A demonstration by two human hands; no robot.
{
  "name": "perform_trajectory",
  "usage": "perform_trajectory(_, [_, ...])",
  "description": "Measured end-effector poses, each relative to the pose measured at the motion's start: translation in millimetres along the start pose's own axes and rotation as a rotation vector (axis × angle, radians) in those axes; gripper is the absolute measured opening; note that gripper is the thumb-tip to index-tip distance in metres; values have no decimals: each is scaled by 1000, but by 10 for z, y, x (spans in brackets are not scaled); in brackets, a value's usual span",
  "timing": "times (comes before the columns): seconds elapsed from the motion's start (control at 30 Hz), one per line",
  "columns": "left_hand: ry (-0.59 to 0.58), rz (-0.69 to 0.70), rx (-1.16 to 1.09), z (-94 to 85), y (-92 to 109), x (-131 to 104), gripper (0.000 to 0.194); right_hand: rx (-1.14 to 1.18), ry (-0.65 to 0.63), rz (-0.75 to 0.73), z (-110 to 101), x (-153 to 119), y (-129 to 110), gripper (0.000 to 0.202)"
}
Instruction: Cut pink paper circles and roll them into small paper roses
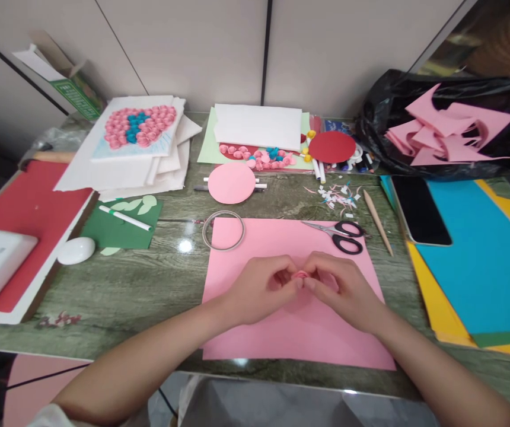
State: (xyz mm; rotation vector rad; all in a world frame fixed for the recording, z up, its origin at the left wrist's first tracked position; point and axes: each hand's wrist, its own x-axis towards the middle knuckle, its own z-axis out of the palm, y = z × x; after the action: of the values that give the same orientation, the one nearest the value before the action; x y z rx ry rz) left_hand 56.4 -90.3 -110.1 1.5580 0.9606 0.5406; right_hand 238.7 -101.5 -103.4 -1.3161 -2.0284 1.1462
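A small rolled pink paper piece [300, 275] is pinched between the fingertips of my left hand [266, 287] and my right hand [341, 287]. Both hands meet above a large pink sheet [255, 338]. Black-handled scissors [346, 236] lie at the sheet's upper right, blades pointing left. At its upper left corner rests a ring of tape [223, 231]. A pink paper oval [231, 182] sits over pens beyond the tape. Further back, pink and blue paper rolls [259, 157] lie beside a red oval [332, 146].
Left: a flower picture [137, 130], green card [121, 228], white mouse [76, 251] and red board [28, 207]. Right: paper scraps [338, 197], wooden stick [377, 222], phone [421, 209], blue sheets [490, 255] and a black bag [379, 112] with pink offcuts [450, 130].
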Motion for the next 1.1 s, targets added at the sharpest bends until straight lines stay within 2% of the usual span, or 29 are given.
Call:
perform_trajectory(0.2, [-61,-7,38,23,-44,-10,16,13,-103,1,-24,11,-38,15])
perform_trajectory(0.4, [-23,21,99,25,-24,-12,12,-17,-18,-76,4,7,-43,17])
perform_trajectory(0.63, [14,38,136,28,-46,-14,11,-46,1,-115,16,4,-43,17])
perform_trajectory(0.8, [27,16,161,13,-32,-1,13,-95,16,-69,9,15,-26,14])
perform_trajectory(0.97, [-37,12,166,-31,38,3,22,-95,73,4,2,16,-23,16])
perform_trajectory(1.1, [-60,1,169,-37,37,2,28,-69,14,8,-9,22,-33,15])
